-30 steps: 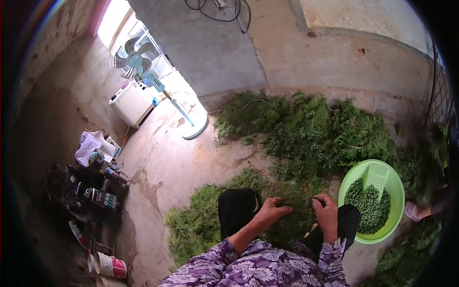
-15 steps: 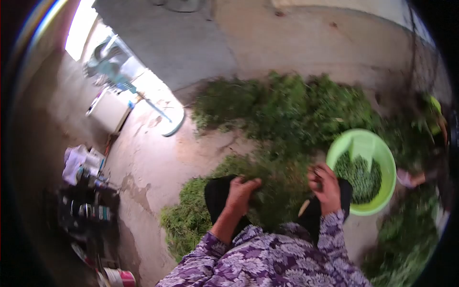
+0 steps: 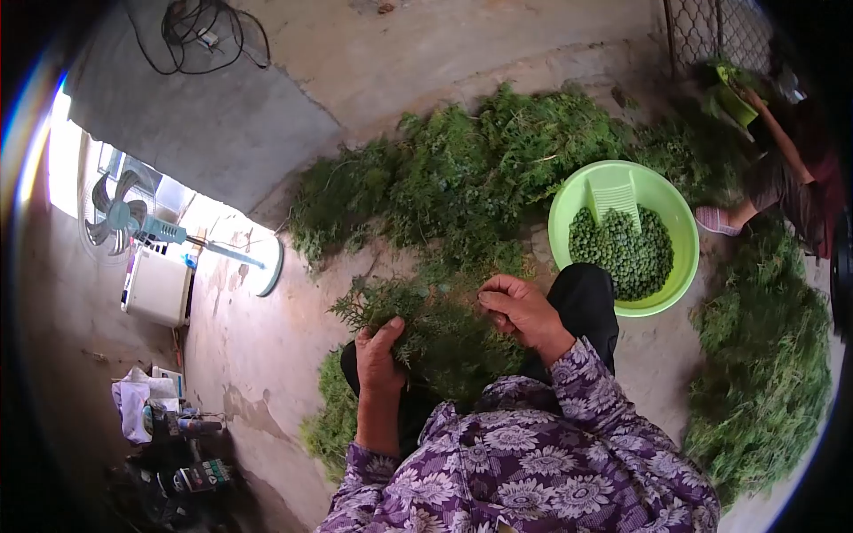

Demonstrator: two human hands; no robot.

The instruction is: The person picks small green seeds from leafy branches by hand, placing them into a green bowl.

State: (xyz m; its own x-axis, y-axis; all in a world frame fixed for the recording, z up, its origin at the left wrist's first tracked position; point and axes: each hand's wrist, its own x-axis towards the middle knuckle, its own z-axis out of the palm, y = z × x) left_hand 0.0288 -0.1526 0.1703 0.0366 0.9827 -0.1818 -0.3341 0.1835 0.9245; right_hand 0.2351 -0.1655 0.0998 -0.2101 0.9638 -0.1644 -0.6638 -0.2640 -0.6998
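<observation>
Leafy green sprigs [image 3: 444, 333] lie across my lap between my hands. My left hand [image 3: 380, 357] is closed on the stem end of a sprig, thumb on top. At the right, my right hand [image 3: 520, 309] is held over the sprigs with thumb and forefinger pinched together; whatever is between the fingertips is too small to make out. Beyond my right knee stands a light green basin [image 3: 684, 258] with a ridged washboard part [image 3: 613, 197], holding many small round green pieces [image 3: 622, 258].
Piles of cut branches [image 3: 498, 151] spread along the wall, with more greenery [image 3: 755, 355] at the right. A person's foot [image 3: 718, 220] is beside the basin. A standing fan [image 3: 120, 213], a white box [image 3: 158, 284] and a coiled cable [image 3: 203, 37] are at the left.
The view has swung, so the basin and fan appear higher and further left. A sprig now shows clearly at my left hand. My right hand remains pinched, over the sprigs.
</observation>
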